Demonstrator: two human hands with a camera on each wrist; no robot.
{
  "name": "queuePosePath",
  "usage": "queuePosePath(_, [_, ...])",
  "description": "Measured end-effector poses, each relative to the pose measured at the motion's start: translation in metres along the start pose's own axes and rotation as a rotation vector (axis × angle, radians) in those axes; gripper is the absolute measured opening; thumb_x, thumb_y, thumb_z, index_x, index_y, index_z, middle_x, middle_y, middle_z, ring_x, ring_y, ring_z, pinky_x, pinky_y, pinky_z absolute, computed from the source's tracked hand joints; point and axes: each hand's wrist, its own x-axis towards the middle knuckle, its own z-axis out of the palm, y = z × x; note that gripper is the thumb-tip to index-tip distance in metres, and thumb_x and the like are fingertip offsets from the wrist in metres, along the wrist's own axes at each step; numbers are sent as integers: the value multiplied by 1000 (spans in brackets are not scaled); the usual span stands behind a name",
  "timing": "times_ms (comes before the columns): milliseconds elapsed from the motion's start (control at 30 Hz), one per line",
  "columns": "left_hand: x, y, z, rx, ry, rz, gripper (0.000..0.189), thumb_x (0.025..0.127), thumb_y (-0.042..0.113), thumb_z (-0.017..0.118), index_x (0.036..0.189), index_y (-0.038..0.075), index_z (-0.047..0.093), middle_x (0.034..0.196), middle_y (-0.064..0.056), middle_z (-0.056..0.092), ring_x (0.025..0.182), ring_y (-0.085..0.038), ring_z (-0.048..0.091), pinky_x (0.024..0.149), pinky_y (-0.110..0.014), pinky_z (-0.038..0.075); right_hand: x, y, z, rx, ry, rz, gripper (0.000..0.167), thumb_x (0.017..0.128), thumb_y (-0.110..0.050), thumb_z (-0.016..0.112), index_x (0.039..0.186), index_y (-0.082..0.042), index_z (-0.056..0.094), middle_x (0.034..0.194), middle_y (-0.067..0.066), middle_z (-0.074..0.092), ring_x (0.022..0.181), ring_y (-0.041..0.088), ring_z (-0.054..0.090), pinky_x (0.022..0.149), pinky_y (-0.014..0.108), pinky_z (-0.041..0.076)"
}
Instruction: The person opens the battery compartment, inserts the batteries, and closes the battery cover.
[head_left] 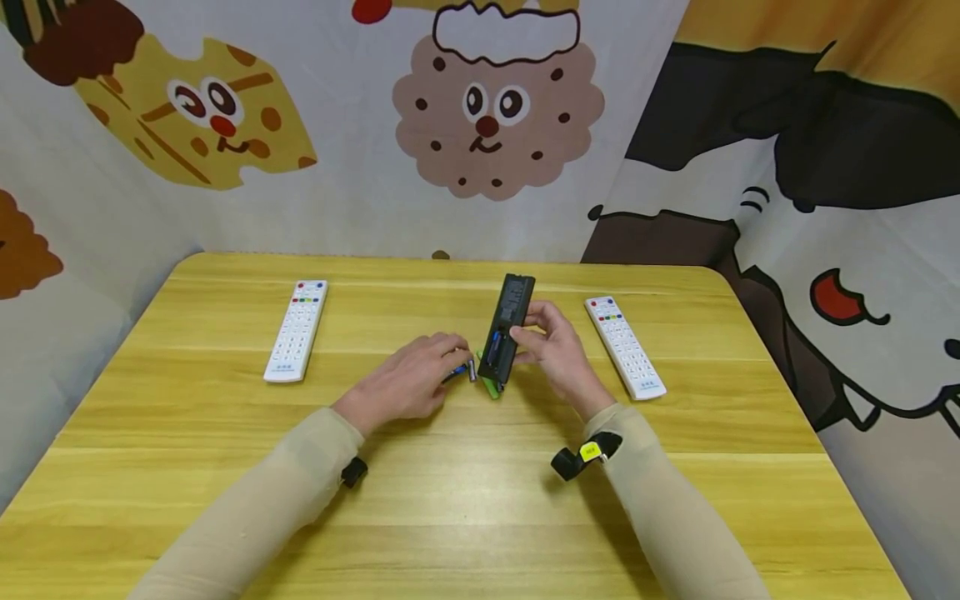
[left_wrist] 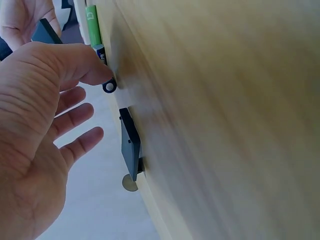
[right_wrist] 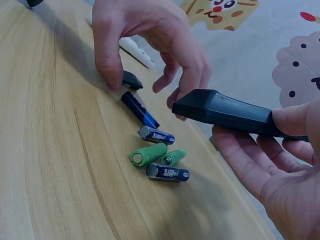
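My right hand (head_left: 558, 350) holds a black remote control (head_left: 508, 325) tilted up. Its back faces me, and a blue battery (head_left: 496, 343) lies in the uncovered compartment. My left hand (head_left: 408, 375) hovers low over loose batteries, thumb and fingers apart. In the right wrist view they lie in a small group: a dark blue battery (right_wrist: 140, 109) nearest the left fingers, two more blue batteries (right_wrist: 167, 173) and two green batteries (right_wrist: 148, 155). A small black cover (left_wrist: 130, 142) rests on the table beyond the left thumb; the left hand hides it in the head view.
One white remote control (head_left: 296, 332) lies on the wooden table (head_left: 450, 517) to the left, another white remote (head_left: 625, 348) just right of my right hand. Behind the table's far edge hangs a cartoon-printed curtain (head_left: 345, 200).
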Motion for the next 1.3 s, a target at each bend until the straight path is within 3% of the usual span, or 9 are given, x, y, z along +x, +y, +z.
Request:
queuePosePath(500, [2, 3, 5, 19, -64, -15, 43, 88, 0, 74, 130, 4, 68, 136, -10, 63, 125, -26, 59, 108, -44, 51, -1, 0, 2, -1, -3, 1, 33, 102, 4, 56, 133, 6, 46, 116, 16, 55, 87, 15, 71, 73, 39, 65])
queuePosePath(933, [3, 4, 4, 32, -42, 1, 34, 87, 0, 75, 121, 5, 72, 130, -11, 67, 119, -27, 63, 101, -43, 55, -1, 2, 1, -3, 2, 1, 34, 102, 4, 57, 134, 6, 46, 116, 16, 55, 87, 14, 70, 73, 37, 64])
queuePosePath(1300, [4, 5, 5, 3, -18, 14, 22, 89, -1, 73, 111, 4, 75, 114, -9, 68, 101, -22, 67, 93, -38, 59, 0, 3, 0, -16, -2, 5, 34, 102, 3, 57, 135, 5, 46, 117, 17, 55, 89, 16, 70, 73, 38, 64])
